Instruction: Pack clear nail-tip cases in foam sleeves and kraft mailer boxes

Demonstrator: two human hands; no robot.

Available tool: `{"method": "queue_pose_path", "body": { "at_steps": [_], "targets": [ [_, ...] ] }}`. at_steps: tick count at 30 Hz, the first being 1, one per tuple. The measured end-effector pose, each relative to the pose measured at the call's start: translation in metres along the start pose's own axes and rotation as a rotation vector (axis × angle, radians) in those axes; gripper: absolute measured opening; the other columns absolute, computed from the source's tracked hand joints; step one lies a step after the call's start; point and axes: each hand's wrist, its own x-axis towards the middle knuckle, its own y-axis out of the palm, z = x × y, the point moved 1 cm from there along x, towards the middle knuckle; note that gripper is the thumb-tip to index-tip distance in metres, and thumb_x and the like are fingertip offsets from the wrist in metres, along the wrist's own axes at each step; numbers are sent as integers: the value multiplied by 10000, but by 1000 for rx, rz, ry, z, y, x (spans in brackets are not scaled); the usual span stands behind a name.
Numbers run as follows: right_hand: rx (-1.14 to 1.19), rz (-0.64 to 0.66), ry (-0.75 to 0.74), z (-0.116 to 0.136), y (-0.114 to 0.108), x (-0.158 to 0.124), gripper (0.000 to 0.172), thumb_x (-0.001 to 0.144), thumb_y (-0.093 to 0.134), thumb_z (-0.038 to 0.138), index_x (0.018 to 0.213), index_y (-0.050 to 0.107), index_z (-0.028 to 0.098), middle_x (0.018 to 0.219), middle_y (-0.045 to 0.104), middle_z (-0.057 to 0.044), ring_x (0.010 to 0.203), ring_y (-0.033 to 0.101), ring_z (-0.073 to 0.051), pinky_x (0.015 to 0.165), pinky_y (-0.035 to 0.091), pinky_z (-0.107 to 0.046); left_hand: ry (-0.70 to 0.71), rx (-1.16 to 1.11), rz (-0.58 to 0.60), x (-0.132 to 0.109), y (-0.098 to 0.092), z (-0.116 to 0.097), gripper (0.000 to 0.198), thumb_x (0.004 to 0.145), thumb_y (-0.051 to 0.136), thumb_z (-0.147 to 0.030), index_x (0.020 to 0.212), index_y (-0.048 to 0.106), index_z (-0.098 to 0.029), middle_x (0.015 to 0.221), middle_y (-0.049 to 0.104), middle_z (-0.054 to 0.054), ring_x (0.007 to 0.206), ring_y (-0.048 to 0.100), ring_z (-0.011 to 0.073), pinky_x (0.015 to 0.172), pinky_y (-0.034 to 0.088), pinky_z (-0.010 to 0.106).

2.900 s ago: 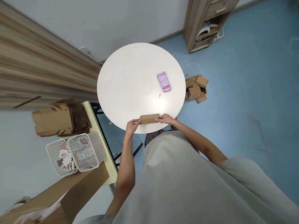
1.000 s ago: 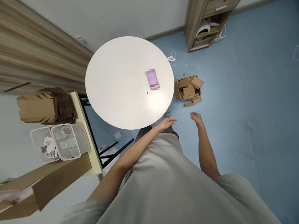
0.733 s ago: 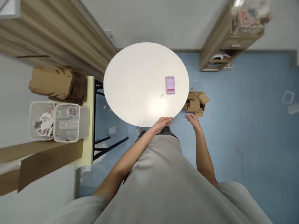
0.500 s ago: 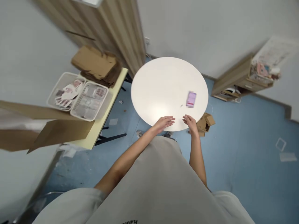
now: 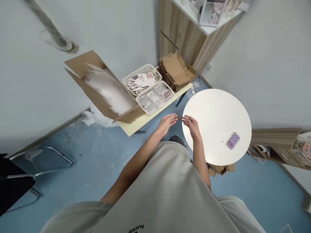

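My left hand (image 5: 167,123) is held in the air with its fingers stretched out and nothing in it. It is over the blue floor, just short of the yellow table (image 5: 131,128). My right hand (image 5: 192,126) hovers at the left edge of the white round table (image 5: 216,110), fingers apart and holding nothing. The fingertips of both hands face each other across a small gap. On the round table lies a blurred purple rectangular item (image 5: 233,140), with a tiny thin piece (image 5: 222,141) beside it.
The yellow table bears a white basket of printed cards (image 5: 143,80), another of clear packs (image 5: 155,97), flattened cardboard boxes (image 5: 176,69) and a large open carton (image 5: 104,87). A wooden cabinet (image 5: 184,35) stands behind. A black metal-framed chair (image 5: 36,174) is at left.
My view has turned left, so the round table now sits further right and the yellow table is nearer the middle. Both hands stay open and empty.
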Motion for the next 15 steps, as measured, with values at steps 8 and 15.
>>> {"method": "queue_pose_path", "body": {
  "at_steps": [8,15],
  "targets": [
    [-178,186,-29,16,74,73,706,806,859,765,1235,791,208,1310,840,-156,1200,806,-336,1120,631,-550,11,-121,-216,24,-54,-27,212,969,740,-225,1174,732,-174,1446,773,170,1231,794,247,1167,587,418],
    [-486,265,-189,36,118,157,537,979,737,644,1287,796,207,1410,813,-142,1308,766,-328,1219,565,-504,17,-91,-284,73,-62,-41,160,931,769,-277,1052,694,-206,1280,787,107,1268,748,248,1157,580,385]
  ]
}}
